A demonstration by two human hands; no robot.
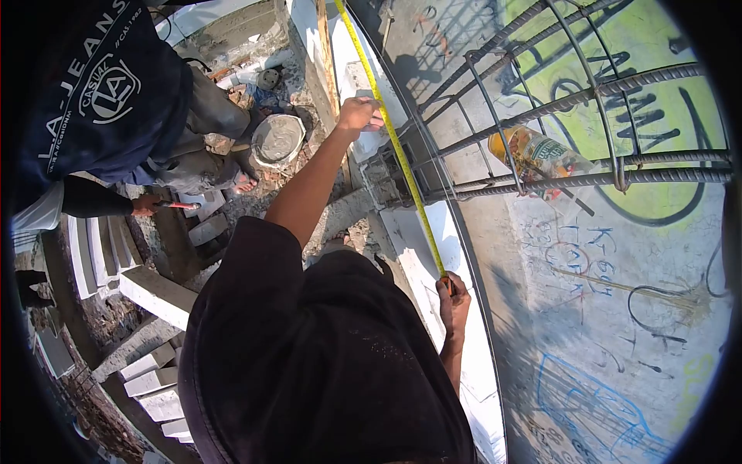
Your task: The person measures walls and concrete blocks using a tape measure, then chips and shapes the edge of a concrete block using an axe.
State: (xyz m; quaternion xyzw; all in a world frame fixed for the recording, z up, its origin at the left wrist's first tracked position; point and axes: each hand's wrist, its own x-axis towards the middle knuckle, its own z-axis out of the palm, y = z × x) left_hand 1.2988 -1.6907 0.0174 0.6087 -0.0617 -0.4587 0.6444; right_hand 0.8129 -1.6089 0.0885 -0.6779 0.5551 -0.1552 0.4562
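Note:
A yellow tape measure (pixel 410 175) is stretched along the top of the white block wall (pixel 407 238), its blade running past the upper edge of view. My right hand (pixel 454 301) is closed around the tape's case, low on the wall. Farther along, my left hand (pixel 361 114) has its fingers curled at the blade's edge, close to the white blocks. Some of those fingertips are hard to make out. A thin dark string line (pixel 468 249) follows the wall's right side.
Rebar cages (pixel 556 116) jut over graffitied concrete (pixel 587 325) at right, with a plastic bag (pixel 541 155) among the bars. At left, a co-worker in a dark shirt (pixel 108 93) holds a red-handled tool (pixel 179 205). A mortar bucket (pixel 278 141) and white blocks (pixel 154 294) stand nearby.

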